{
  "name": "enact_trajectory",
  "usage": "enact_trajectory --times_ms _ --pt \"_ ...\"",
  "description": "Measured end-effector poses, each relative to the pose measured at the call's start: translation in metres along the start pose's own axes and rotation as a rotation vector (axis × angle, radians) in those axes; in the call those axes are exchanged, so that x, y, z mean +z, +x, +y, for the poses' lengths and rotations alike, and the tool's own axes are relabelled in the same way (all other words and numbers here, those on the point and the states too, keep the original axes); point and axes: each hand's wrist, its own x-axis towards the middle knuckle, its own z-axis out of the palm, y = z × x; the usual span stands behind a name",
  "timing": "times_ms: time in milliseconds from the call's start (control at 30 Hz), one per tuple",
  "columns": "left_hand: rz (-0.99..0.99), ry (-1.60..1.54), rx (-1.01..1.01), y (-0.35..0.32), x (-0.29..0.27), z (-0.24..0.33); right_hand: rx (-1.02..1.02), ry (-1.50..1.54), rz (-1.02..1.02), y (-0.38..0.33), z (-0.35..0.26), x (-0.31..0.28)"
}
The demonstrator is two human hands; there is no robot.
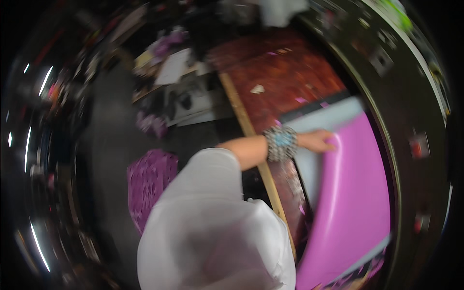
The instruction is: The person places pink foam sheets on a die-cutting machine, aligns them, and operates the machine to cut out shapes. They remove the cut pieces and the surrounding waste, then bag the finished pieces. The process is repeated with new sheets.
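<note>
My left arm, in a white short sleeve, reaches across to the right over a work table. Several chunky grey and blue bead bracelets circle its wrist. At the end of it, my left hand (316, 141) is closed on the upper left edge of a glossy pink-purple sheet (355, 188). Along that held edge the sheet lifts and curves; it lies over a pale grey board (309, 166). Motion blur softens the fingers. My right hand is not in view.
The worn red tabletop (285, 67) has a wooden edge strip (237, 104) and small pink scraps. A perforated purple sheet (151, 181) hangs or lies at left. Beyond it, a cluttered surface holds a white paper (173, 66). A dark machine frame (411, 121) borders the right.
</note>
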Motion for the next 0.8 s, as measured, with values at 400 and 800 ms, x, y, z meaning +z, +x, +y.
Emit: enact_trajectory --times_ms 400,800 --pt "-0.024 0.346 -0.155 -0.086 0.026 -0.005 0.122 -0.232 0.375 -0.034 -0.046 0.01" --pt "0.215 0.869 -0.15 0.048 -0.007 -0.025 0.209 -0.039 0.487 0.065 -0.058 0.032"
